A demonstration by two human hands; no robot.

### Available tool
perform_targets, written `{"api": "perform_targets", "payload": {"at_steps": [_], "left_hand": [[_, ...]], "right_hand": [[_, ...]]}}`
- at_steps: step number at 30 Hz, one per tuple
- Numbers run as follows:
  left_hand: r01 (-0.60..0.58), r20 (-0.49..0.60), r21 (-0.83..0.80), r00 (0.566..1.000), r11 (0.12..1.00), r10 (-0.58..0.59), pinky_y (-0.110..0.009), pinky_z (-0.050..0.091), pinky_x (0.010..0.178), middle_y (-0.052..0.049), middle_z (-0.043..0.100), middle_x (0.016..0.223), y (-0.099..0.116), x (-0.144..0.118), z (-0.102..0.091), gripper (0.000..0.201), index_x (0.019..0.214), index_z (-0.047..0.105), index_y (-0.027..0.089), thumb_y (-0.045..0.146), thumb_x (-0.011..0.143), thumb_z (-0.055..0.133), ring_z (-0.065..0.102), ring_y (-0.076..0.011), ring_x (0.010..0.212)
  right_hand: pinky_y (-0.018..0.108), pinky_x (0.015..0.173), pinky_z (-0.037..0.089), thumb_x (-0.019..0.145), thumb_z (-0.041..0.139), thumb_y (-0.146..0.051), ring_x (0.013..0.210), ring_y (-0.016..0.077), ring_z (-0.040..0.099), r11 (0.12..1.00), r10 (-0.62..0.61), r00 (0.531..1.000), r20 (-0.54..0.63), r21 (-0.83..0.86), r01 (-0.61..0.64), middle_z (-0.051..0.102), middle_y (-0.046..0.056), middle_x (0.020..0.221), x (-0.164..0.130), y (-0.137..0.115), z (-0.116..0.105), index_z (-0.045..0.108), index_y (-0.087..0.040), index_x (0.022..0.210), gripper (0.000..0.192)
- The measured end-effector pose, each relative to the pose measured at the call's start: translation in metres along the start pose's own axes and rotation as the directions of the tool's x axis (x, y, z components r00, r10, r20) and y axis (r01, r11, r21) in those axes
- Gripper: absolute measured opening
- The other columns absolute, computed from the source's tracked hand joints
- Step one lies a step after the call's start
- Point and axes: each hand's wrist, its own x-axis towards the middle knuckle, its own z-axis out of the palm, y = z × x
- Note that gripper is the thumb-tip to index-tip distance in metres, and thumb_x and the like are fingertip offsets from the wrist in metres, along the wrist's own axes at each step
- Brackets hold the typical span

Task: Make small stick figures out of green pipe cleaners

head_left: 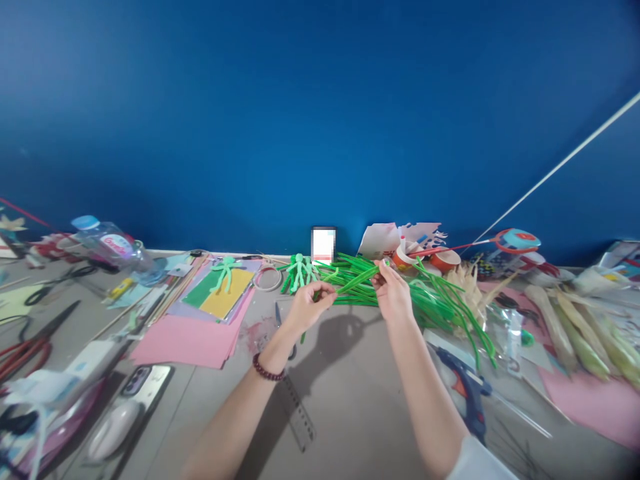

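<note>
A green pipe cleaner [356, 280] stretches between my two hands above the table. My left hand [311, 305], with a dark red bead bracelet on its wrist, pinches one end. The other end is between the closed fingertips of my right hand [393, 293]. Behind them lies a loose bundle of green pipe cleaners [453, 293], part of it in clear plastic. Left of that, light green figures [300, 270] of bent pipe cleaner lie together. Another such figure [225, 275] rests on the coloured sheets.
Pink paper [185, 343], a phone [150, 387] and a computer mouse [114, 427] are on the left. A ruler [299, 420] lies below my left forearm. A blue glue gun [465, 397] and corn husks [575, 333] are on the right. A blue wall [320, 120] rises behind.
</note>
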Motion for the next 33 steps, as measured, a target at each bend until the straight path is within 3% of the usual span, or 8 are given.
{"api": "perform_targets", "payload": {"at_steps": [6, 13, 16, 18, 22, 26, 30, 33], "left_hand": [[-0.081, -0.116, 0.189, 0.988, 0.979, 0.104, -0.021, 0.037, 0.052, 0.001, 0.056, 0.059, 0.005, -0.003, 0.0, 0.015, 0.073, 0.063, 0.014, 0.028, 0.076, 0.057, 0.047, -0.0095, 0.054], [-0.141, 0.128, 0.16, 0.984, 0.977, 0.121, -0.021, 0.036, 0.051, -0.002, 0.058, 0.068, 0.02, -0.008, -0.007, 0.033, 0.103, 0.061, 0.016, 0.038, 0.089, 0.041, 0.048, -0.011, 0.057], [-0.167, 0.132, 0.095, 0.979, 0.981, 0.154, -0.021, 0.036, 0.05, -0.001, 0.057, 0.067, 0.017, -0.007, -0.007, 0.04, 0.12, 0.051, 0.016, 0.038, 0.093, 0.031, 0.04, -0.0089, 0.049], [-0.183, 0.124, 0.036, 0.976, 0.982, 0.178, -0.022, 0.036, 0.05, 0.0, 0.057, 0.066, 0.014, -0.006, -0.005, 0.044, 0.132, 0.037, 0.016, 0.035, 0.093, 0.031, 0.038, -0.0083, 0.046], [-0.152, 0.179, -0.033, 0.971, 0.988, 0.156, -0.022, 0.034, 0.046, 0.0, 0.056, 0.065, 0.01, -0.005, -0.004, 0.045, 0.132, 0.031, 0.015, 0.036, 0.093, 0.033, 0.034, -0.0073, 0.043], [-0.101, 0.245, -0.084, 0.962, 0.991, 0.119, -0.021, 0.03, 0.043, -0.001, 0.057, 0.069, 0.012, -0.005, -0.005, 0.039, 0.122, 0.038, 0.016, 0.04, 0.092, 0.033, 0.032, -0.0059, 0.041], [-0.072, 0.256, -0.132, 0.961, 0.989, 0.104, -0.021, 0.028, 0.041, -0.001, 0.059, 0.07, 0.016, -0.006, -0.006, 0.035, 0.115, 0.043, 0.017, 0.042, 0.091, 0.035, 0.032, -0.0052, 0.04], [-0.112, 0.125, -0.053, 0.985, 0.992, 0.118, -0.021, 0.035, 0.047, -0.002, 0.06, 0.073, 0.018, -0.006, -0.007, 0.03, 0.103, 0.051, 0.016, 0.041, 0.088, 0.044, 0.043, -0.0075, 0.049]], "right_hand": [[0.025, 0.047, 0.042, 0.053, 0.079, -0.038, 0.052, 0.0087, 0.049, 0.997, -0.05, 0.998, -0.045, -0.062, 0.047, 0.065, 0.001, 0.071, -0.004, 0.001, 0.002, 0.07, -0.016, 0.071, 0.03], [0.023, 0.05, 0.04, 0.06, 0.074, -0.047, 0.059, 0.0115, 0.057, 0.988, -0.146, 0.987, 0.072, -0.04, 0.149, 0.061, -0.001, 0.066, -0.004, -0.011, -0.001, 0.06, -0.018, 0.066, 0.033], [0.023, 0.048, 0.038, 0.066, 0.069, -0.05, 0.054, 0.0111, 0.056, 0.984, -0.152, 0.977, 0.15, -0.067, 0.163, 0.056, -0.003, 0.061, -0.004, -0.013, -0.002, 0.056, -0.019, 0.067, 0.034], [0.022, 0.045, 0.035, 0.071, 0.064, -0.051, 0.046, 0.0092, 0.049, 0.966, -0.13, 0.966, 0.224, -0.191, 0.175, 0.053, -0.004, 0.058, -0.007, -0.011, -0.002, 0.055, -0.02, 0.069, 0.032], [0.024, 0.048, 0.034, 0.074, 0.062, -0.04, 0.045, 0.0085, 0.041, 0.765, -0.166, 0.897, 0.409, -0.521, 0.379, 0.056, -0.003, 0.062, -0.017, -0.006, 0.004, 0.066, -0.021, 0.081, 0.021], [0.025, 0.053, 0.036, 0.074, 0.059, -0.031, 0.046, 0.01, 0.038, 0.632, -0.18, 0.853, 0.491, -0.606, 0.482, 0.062, -0.002, 0.068, -0.028, -0.003, 0.01, 0.067, -0.024, 0.102, 0.03], [0.026, 0.058, 0.039, 0.074, 0.059, -0.029, 0.059, 0.0153, 0.051, 0.557, -0.223, 0.802, 0.555, -0.602, 0.572, 0.065, 0.002, 0.075, -0.028, 0.0, 0.011, 0.072, -0.026, 0.087, 0.019], [0.027, 0.059, 0.04, 0.075, 0.06, -0.028, 0.063, 0.0173, 0.054, 0.483, -0.234, 0.756, 0.611, -0.601, 0.636, 0.063, 0.003, 0.068, -0.025, 0.002, 0.008, 0.074, -0.026, 0.079, 0.015]]}}
